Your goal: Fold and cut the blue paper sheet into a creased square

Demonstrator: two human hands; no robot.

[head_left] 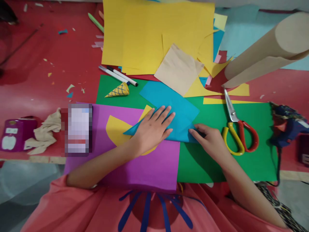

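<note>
My left hand lies flat with fingers spread on a folded sheet of blue paper, pressing across its left part. At the lower right corner of that paper, my right hand pinches the edge between thumb and fingers. Partly hidden beneath the blue paper and my left hand is a yellow paper cutout. It rests on a purple sheet, which overlaps a green sheet. Scissors with one yellow and one red handle lie right of my right hand.
A yellow patterned paper cone and two pens lie behind the hands. Yellow sheets, a beige paper square and a brown paper roll are farther back. A phone sits left; a blue glue gun right.
</note>
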